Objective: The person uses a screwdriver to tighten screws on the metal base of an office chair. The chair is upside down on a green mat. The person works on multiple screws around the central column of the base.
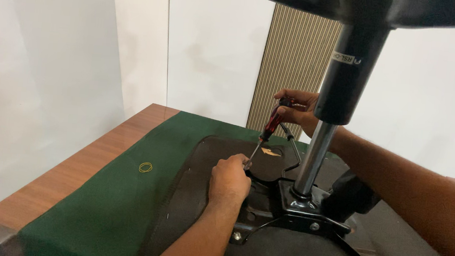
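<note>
The person is working on an upturned office chair seat (pixel 193 197), its black underside lying flat on a green cloth (pixel 121 190) that is covering a wooden table (pixel 68 168). The right hand (pixel 298 111) is clenching its grip round the red-and-black handle of a screwdriver (pixel 267 131), which is slanting down toward 7 o'clock so that its thin steel shaft is meeting the seat just beside the left hand (pixel 229 179). The left hand is curling into a loose fist at the tip, its fingers seeming to be steadying the shaft, though I cannot tell whether that grip is truly closed on it. At 3 o'clock from the left hand, a polished metal gas-lift column (pixel 314 153) is rising out of a black steel mounting plate (pixel 291 212) bolted to the seat, passing into a matte black sleeve (pixel 349 73) above. A thin yellow rubber band (pixel 146 167) is lying on the cloth at 9 o'clock from the left hand, well apart.
</note>
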